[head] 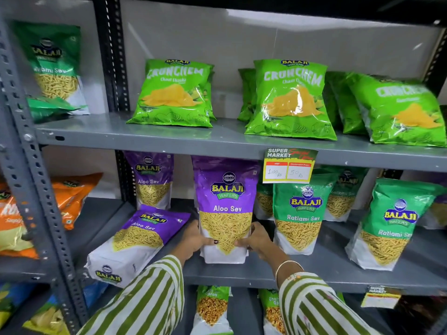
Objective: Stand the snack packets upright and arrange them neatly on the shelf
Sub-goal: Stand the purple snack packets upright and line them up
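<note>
A purple Aloo Sev packet (226, 189) stands upright at the middle of the grey middle shelf (314, 267). My left hand (193, 239) grips its lower left side and my right hand (257, 240) grips its lower right side. To the left, another purple Aloo Sev packet (135, 240) lies tilted back on the shelf. A third purple packet (152, 180) stands upright behind it. Green Ratlami Sev packets (298, 213) (391, 223) stand upright on the right, with more behind them.
Green Crunchem packets (174, 93) (290, 100) (396, 110) lean on the upper shelf. A price tag (289, 165) hangs from that shelf's edge. Orange packets (72, 197) lie in the left bay past the slotted grey upright (36, 189). More packets (211, 308) stand on the shelf below.
</note>
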